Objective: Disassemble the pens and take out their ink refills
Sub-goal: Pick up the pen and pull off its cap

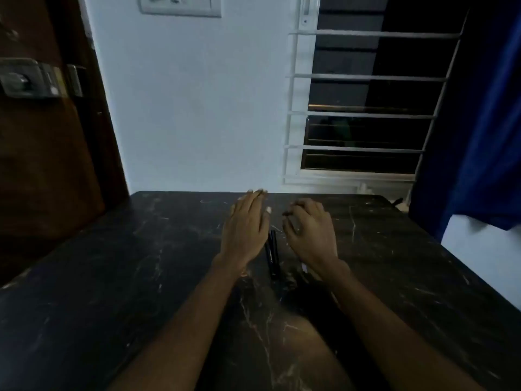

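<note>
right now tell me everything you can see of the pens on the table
The pens are dark, slim, plastic-looking sticks, apparently two, lying flat and side by side on the dark marble-patterned table, pointing away from the person. One carries faint pale lettering along its barrel. They look whole, not yet taken apart, though dim light hides detail. They lie between the left hand and the right hand; the left hand's edge covers part of them, and contact cannot be told.

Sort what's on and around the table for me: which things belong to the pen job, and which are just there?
For the job:
- black pens, lying on the table between the hands
- left hand, flat and open
- right hand, fingers loosely curled, holding nothing

Just there:
- door lock
- wall socket plate
- barred window
- blue curtain
</note>
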